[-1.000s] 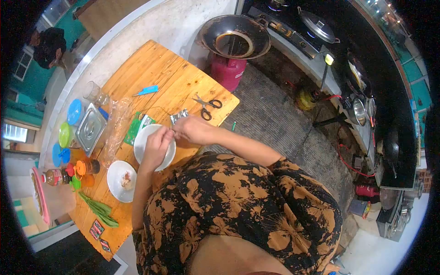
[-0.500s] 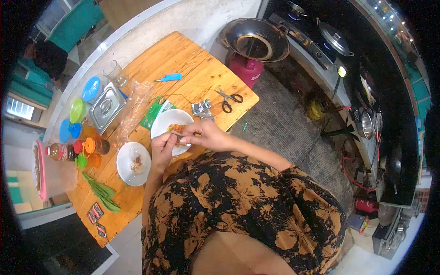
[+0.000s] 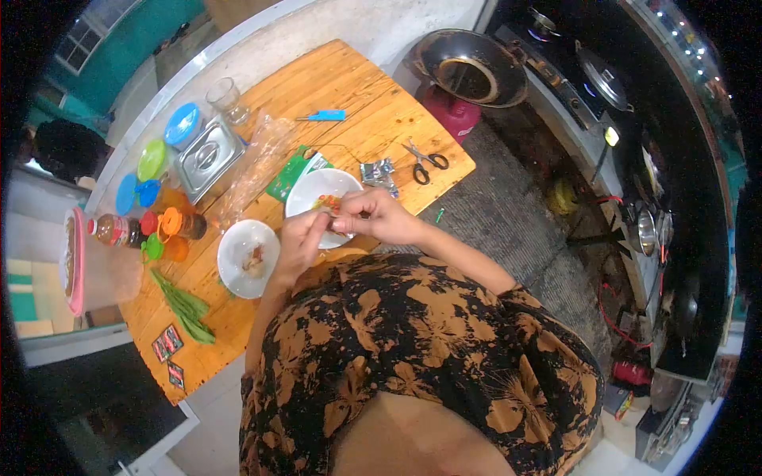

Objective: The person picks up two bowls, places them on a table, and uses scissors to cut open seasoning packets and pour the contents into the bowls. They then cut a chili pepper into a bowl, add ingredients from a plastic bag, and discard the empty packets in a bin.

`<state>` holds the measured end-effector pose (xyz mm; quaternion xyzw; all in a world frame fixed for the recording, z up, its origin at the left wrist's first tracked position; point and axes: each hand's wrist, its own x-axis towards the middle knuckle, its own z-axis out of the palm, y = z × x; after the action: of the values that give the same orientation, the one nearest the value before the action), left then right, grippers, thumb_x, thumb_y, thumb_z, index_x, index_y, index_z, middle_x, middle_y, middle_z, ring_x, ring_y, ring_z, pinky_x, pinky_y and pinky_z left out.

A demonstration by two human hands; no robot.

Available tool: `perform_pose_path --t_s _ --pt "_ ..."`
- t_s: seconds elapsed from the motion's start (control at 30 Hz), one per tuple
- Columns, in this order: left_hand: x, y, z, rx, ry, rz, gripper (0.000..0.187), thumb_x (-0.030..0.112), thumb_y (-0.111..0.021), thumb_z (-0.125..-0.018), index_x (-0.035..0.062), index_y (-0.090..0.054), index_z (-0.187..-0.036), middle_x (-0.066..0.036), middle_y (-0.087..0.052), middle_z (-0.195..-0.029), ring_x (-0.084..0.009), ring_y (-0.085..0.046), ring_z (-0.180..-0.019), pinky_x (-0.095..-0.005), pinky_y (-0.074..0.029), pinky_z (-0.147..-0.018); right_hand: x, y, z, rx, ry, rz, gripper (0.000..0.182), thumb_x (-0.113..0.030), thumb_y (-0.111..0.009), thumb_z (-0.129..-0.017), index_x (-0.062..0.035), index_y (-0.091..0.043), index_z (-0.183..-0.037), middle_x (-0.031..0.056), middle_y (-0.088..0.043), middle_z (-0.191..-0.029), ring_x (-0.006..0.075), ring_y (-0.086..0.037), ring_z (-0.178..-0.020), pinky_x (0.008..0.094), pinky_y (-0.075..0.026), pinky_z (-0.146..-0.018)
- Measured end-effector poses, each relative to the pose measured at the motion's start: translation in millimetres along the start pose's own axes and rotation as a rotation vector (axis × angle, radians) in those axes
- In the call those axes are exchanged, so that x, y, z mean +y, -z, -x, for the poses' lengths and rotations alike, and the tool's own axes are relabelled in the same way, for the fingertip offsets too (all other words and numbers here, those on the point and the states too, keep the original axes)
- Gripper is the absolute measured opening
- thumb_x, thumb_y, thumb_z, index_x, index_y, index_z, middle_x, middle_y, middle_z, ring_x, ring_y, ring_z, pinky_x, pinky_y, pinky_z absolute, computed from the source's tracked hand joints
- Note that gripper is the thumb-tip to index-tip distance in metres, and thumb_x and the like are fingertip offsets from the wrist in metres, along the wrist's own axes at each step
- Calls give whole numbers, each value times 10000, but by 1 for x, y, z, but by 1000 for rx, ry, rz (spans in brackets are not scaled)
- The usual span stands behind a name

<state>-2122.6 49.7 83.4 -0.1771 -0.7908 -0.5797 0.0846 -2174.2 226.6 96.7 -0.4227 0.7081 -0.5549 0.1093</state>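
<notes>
Both hands meet over the near edge of a white bowl [image 3: 300, 193] that holds chopped red, orange and green food [image 3: 327, 202]. My left hand [image 3: 302, 240] and my right hand [image 3: 384, 218] are pinched close together around something small and dark, too small to name. To the left stands a second white bowl [image 3: 230, 259] with a little pale and brown food in it. A green packet [image 3: 290, 176] lies behind the first bowl, and a torn silver packet [image 3: 379, 175] lies to its right.
Black-handled scissors [image 3: 425, 165] and a blue lighter [image 3: 325, 116] lie on the wooden table [image 3: 357, 79]. Bottles [image 3: 117, 231], a lidded steel container [image 3: 208, 157], green leaves [image 3: 184, 308] and clear plastic are at the left. A wok [image 3: 468, 67] stands beyond the right corner.
The whole view has shifted, so the table appears further right and slightly higher. Both hands remain pinched together over the bowl. The person in the background at the left appears lower in the view.
</notes>
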Motion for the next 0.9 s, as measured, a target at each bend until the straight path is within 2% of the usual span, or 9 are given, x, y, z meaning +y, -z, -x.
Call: perform_pose_path --t_s 0.1,0.23,0.27,0.3,0.37,0.43,0.63,0.7,0.9 --pt "12 -3 7 -27 15 7 273 158 -434 -894 -34 -553 -741 -51 -500 -591 -107 -433 -542 -269 -370 -511 4 3 2 51 -102 -158 213 -218 -604 -801 -20 -613 -722 46 -539 -623 113 -499 -600 253 -391 -568" --pt "-21 -5 -6 -117 109 134 306 201 -413 -912 -35 -578 -806 -26 -573 -680 -94 -513 -639 -226 -419 -605 -7 6 3 4 37 38 213 -213 -586 -817 -22 -614 -726 52 -538 -629 124 -501 -622 266 -393 -592" --pt "-7 -13 -6 -52 -10 174 319 204 -397 -919 -34 -581 -810 -23 -566 -663 -78 -496 -597 -220 -412 -564 -7 4 4 -11 -81 -308 165 -185 -593 -803 -33 -625 -747 75 -543 -643 174 -502 -636 298 -398 -607" --pt "-5 -9 -7 -50 -5 168 319 204 -397 -919 -34 -581 -810 -23 -566 -663 -78 -496 -597 -220 -412 -564 -7 7 3 -14 -79 -315 165 -185 -593 -803 -33 -625 -747 75 -543 -643 174 -502 -636 298 -398 -607" --pt "-4 -7 -11 -4 51 -49 329 199 -384 -923 -34 -583 -803 -18 -561 -654 -73 -477 -563 -220 -406 -539 -12 20 1 126 84 308 130 -162 -610 -778 -36 -626 -753 90 -545 -656 218 -496 -655 323 -401 -615" --pt "-11 -16 -13 40 106 53 277 170 -419 -903 -15 -522 -724 -21 -486 -564 -84 -434 -531 -244 -360 -491 -10 23 1 109 94 328 107 -142 -618 -764 -36 -628 -758 88 -549 -659 245 -493 -661 330 -404 -610" --pt "-26 -8 -13 -51 116 337 289 247 -372 -923 3 -519 -869 -45 -537 -675 -104 -474 -559 -233 -405 -557 -3 30 5 182 140 442 74 -98 -633 -706 -50 -628 -761 84 -547 -661 241 -498 -653 334 -408 -602" --pt "-21 -7 -18 -195 479 814 327 298 -345 -930 15 -507 -950 -60 -566 -791 -127 -524 -623 -250 -442 -624 -3 32 6 129 232 563 131 -103 -651 -636 -71 -630 -760 53 -549 -693 227 -505 -673 333 -406 -610" --pt "-22 -25 -15 -317 591 1006 192 222 -489 -883 44 -496 -957 -48 -575 -836 -133 -552 -745 -269 -454 -691 -10 28 16 84 449 815 195 -146 -669 -584 -79 -625 -761 19 -532 -856 195 -502 -754 325 -391 -638"
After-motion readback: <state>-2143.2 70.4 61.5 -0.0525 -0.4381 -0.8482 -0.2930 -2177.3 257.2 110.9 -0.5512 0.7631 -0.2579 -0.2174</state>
